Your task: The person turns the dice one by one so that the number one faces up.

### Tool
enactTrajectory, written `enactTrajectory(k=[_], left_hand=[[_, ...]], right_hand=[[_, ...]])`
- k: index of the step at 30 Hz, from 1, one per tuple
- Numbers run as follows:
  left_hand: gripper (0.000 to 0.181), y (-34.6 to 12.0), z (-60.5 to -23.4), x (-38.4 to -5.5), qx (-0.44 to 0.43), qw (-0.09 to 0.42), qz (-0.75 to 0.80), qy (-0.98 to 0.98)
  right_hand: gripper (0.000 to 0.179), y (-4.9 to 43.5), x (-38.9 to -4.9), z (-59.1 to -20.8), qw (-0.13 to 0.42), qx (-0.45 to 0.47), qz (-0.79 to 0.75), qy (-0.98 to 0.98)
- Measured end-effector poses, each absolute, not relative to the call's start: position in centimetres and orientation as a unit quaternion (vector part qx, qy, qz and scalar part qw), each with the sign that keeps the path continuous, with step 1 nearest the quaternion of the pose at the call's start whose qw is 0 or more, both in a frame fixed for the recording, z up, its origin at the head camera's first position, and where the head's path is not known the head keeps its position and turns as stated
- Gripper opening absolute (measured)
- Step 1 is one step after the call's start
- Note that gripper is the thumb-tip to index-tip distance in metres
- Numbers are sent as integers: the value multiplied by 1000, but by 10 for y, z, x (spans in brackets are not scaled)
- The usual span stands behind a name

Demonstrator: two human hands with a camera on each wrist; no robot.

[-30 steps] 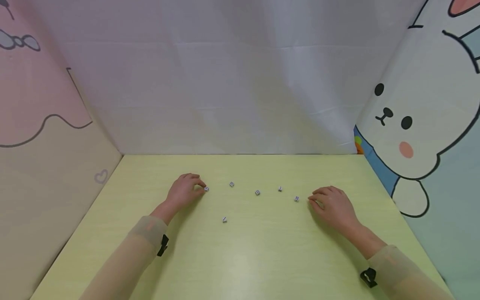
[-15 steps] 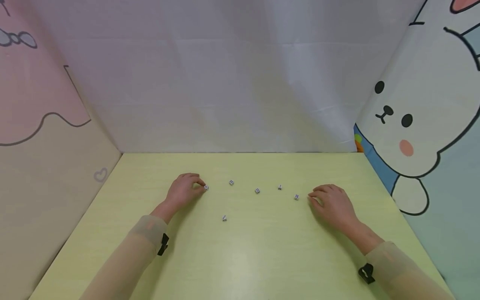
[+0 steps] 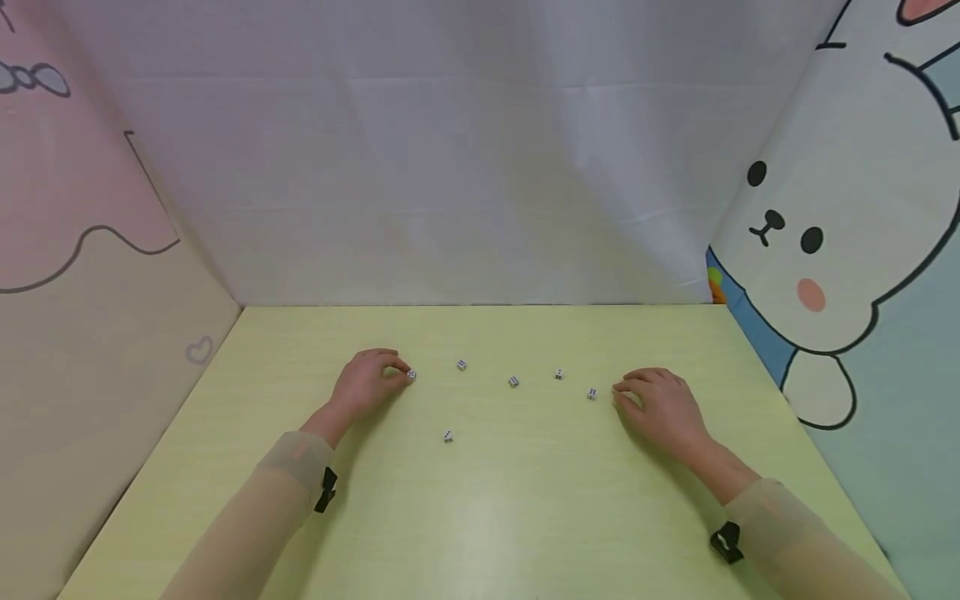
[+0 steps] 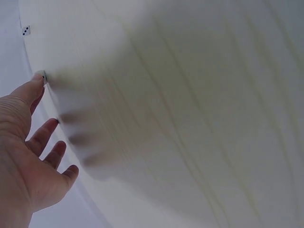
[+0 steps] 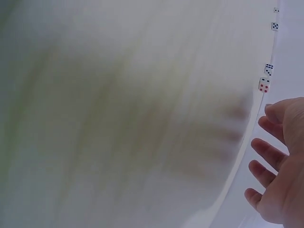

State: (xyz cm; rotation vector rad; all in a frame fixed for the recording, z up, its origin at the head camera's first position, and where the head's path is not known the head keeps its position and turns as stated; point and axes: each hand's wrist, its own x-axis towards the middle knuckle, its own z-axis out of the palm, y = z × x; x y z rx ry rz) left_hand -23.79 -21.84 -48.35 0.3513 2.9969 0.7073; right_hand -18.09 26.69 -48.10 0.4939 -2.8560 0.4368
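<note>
My left hand [image 3: 369,385] pinches a small white die [image 3: 412,375] between thumb and index finger at the left of the table. In the left wrist view the thumb and index tip meet at that die [image 4: 43,77], while the other fingers are spread. My right hand [image 3: 662,408] holds nothing; its fingers are loosely bent, just right of another die [image 3: 592,393]. Seen from the right wrist, a die with red and blue pips [image 5: 264,85] lies a short gap beyond the thumb and index tips.
Other dice lie across the pale wooden table [image 3: 480,517]: a rear one [image 3: 461,365], a middle one [image 3: 513,382], one further right [image 3: 558,375] and a nearer one [image 3: 447,437]. A white curtain [image 3: 480,183] rises behind the table; printed panels stand at both sides.
The right hand has shifted very slightly left toward the nearest die. The left hand keeps its pinch on its die, and the dice stay where they were.
</note>
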Motion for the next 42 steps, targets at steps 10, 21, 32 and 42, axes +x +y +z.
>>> enactTrajectory(k=[10,21,32,42], left_hand=[[22,-217,-481,-236,106,25,274,955],[21,-218,-483,-237,96,41,285,953],[21,-219,-485,-240,97,43,284,953],[20,-220,-486,-242,98,46,292,950]], right_hand=[[25,261,-185,-478,61,132,213,-966],[29,251,-187,-480,36,126,232,-964],[30,246,-189,-481,32,117,237,-964],[26,240,-188,-481,48,107,244,-963]])
